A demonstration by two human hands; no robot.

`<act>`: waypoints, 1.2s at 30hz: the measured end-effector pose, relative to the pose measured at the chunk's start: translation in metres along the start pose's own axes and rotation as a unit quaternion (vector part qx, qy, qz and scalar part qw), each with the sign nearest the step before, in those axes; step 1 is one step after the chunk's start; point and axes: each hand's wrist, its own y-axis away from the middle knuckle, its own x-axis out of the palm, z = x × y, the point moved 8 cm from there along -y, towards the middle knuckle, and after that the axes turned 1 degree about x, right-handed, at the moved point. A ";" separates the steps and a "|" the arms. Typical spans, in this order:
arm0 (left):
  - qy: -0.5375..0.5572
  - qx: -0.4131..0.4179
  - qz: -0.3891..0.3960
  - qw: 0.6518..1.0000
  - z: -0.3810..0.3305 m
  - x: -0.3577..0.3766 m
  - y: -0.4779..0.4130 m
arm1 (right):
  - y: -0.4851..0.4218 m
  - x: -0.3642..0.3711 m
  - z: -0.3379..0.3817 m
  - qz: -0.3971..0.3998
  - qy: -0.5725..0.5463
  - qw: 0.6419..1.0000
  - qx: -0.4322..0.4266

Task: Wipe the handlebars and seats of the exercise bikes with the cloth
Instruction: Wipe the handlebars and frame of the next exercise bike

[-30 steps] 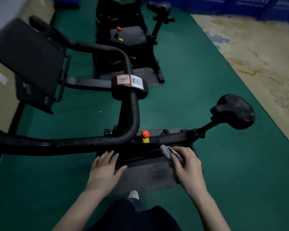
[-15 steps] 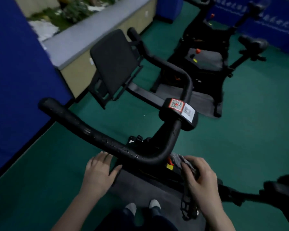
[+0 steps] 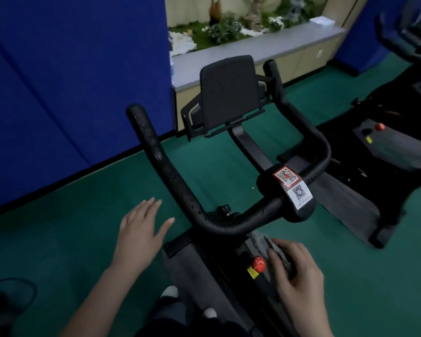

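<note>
Where the black handlebars (image 3: 175, 181) bend nearest the person, the right hand (image 3: 297, 276) sits just under the bar, knuckles up, forearm coming in from the lower right. Its fingers are curled round a bunched grey cloth (image 3: 261, 242); a fold of it pokes out toward the bar, whether touching it I cannot tell. Red knob (image 3: 258, 263) just left of the fingertips, yellow tag (image 3: 252, 272) below it, no writing legible.

Left hand (image 3: 141, 229): palm down, fingers straight and lightly spread, thumb angled out to the right. It holds nothing and is over the green floor (image 3: 58, 239), left of the handlebars' long left bar and apart from it.

Labels: two QR-code stickers on the centre clamp. The far one is red-bordered (image 3: 286, 176), the near one white (image 3: 300, 194) with a line of print too small to read.

Far side: black screen mount (image 3: 229, 93), blue partition (image 3: 71, 81) at left, second bike (image 3: 387, 142) at right.
</note>
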 end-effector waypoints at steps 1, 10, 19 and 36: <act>0.002 -0.004 -0.010 1.000 0.001 -0.004 0.002 | -0.001 -0.004 0.002 -0.003 -0.003 1.000 -0.007; 0.044 -0.013 -0.067 0.997 0.007 -0.039 -0.001 | -0.015 -0.037 0.021 -0.080 -0.010 0.996 -0.022; 0.067 -0.001 -0.091 0.994 0.013 -0.061 -0.015 | -0.045 -0.030 0.053 -0.127 -0.015 0.991 -0.043; 0.275 0.000 -0.145 0.950 0.018 -0.102 -0.050 | -0.086 0.063 0.147 -0.021 -0.050 0.989 -0.136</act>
